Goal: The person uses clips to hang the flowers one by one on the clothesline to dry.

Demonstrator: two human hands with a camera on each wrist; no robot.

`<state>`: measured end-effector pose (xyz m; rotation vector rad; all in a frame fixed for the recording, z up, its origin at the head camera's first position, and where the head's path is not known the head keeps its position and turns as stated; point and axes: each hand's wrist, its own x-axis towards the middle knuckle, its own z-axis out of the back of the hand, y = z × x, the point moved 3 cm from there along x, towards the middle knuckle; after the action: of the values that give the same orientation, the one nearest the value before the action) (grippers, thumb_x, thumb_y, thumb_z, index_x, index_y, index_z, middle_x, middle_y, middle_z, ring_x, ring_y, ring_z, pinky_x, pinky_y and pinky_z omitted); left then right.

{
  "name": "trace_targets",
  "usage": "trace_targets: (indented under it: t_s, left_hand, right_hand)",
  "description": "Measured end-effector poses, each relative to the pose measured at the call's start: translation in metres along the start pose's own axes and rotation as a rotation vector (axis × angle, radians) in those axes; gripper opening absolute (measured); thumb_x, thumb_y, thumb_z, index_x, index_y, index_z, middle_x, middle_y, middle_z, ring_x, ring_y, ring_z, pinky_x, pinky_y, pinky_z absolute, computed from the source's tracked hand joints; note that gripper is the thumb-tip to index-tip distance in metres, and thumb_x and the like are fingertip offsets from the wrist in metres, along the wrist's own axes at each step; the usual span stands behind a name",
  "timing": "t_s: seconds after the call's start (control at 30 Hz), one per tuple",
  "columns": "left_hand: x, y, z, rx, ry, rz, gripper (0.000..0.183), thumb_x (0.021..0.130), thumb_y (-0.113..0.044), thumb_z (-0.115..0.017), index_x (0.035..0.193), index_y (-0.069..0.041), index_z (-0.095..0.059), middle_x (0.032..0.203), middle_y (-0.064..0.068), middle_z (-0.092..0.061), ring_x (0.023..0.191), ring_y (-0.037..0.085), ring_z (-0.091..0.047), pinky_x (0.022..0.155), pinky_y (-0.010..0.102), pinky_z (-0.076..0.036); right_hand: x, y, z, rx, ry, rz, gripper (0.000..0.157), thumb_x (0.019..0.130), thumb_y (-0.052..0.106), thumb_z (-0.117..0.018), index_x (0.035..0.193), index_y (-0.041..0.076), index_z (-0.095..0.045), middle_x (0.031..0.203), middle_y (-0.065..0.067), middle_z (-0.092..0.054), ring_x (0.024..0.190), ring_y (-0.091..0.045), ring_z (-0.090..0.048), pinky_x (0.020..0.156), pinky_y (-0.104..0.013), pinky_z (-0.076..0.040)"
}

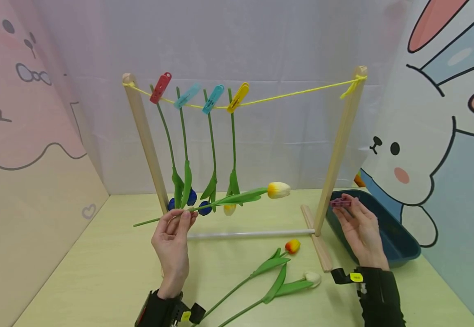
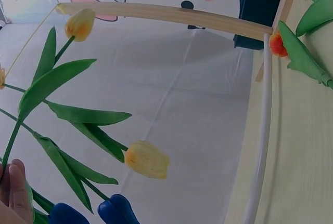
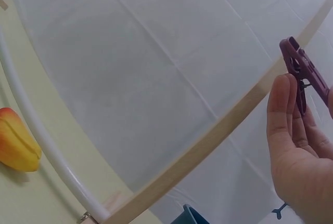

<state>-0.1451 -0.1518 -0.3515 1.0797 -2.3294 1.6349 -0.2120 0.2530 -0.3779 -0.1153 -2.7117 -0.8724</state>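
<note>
Behind our surface (image 1: 77, 272) hangs a pale cloth (image 1: 261, 45), and before it a cord (image 1: 294, 94) runs between two posts (image 1: 340, 150). Four hanging tulips (image 1: 187, 181) point heads down, each stem clipped to the cord by a peg. With our left hand (image 1: 173, 238) we pinch the stem of a white-and-yellow tulip (image 1: 241, 198), its head to the right, in front of the hanging row. With our right hand (image 1: 361, 229) we grip a purple peg (image 1: 340, 202) between thumb and fingers, near the right post; a dark bin (image 1: 414, 250) stands beyond. Two loose tulips (image 1: 275, 290) lie on the surface.

We judge the held tulip artificial and light, its stem slim and slightly springy, its leaves soft. It is best taken by the bare stem, clear of the leaves and head. The peg looks like stiff, sprung plastic; we should squeeze its handle ends squarely, or it may twist away.
</note>
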Motion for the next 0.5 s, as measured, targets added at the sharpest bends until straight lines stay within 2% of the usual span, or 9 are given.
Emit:
trace_targets:
  t_s: [0.23, 0.37, 0.5]
  left_hand:
    - [0.0020, -0.0005, 0.0007, -0.030, -0.014, -0.021, 0.008, 0.097, 0.000, -0.063, 0.099, -0.006, -0.058, 0.095, 0.002, -0.078, 0.085, 0.010, -0.076, 0.087, 0.023, -0.061]
    - [0.0022, -0.0029, 0.0015, -0.066, -0.022, -0.026, 0.015, 0.097, 0.002, -0.062, 0.093, -0.009, -0.053, 0.091, -0.001, -0.077, 0.085, 0.009, -0.075, 0.085, 0.023, -0.062]
    - [0.0023, -0.0074, 0.0010, -0.097, -0.025, -0.048, 0.019, 0.097, 0.004, -0.061, 0.092, -0.010, -0.049, 0.091, -0.002, -0.077, 0.085, 0.008, -0.075, 0.083, 0.021, -0.062]
  right_hand:
    - [-0.0003, 0.0019, -0.0004, 0.012, 0.009, 0.013, 0.030, 0.105, 0.010, -0.047, 0.121, -0.004, -0.067, 0.110, -0.012, -0.070, 0.100, -0.024, -0.070, 0.094, -0.029, -0.060]
    - [-0.0013, 0.0011, -0.0015, 0.001, -0.011, 0.010, 0.028, 0.104, 0.010, -0.049, 0.120, -0.003, -0.069, 0.110, -0.011, -0.069, 0.099, -0.023, -0.069, 0.093, -0.028, -0.060]
    - [0.0007, 0.0017, -0.0017, 0.002, 0.011, 0.019, 0.029, 0.105, 0.010, -0.048, 0.119, -0.003, -0.069, 0.110, -0.012, -0.071, 0.099, -0.023, -0.071, 0.094, -0.029, -0.060]
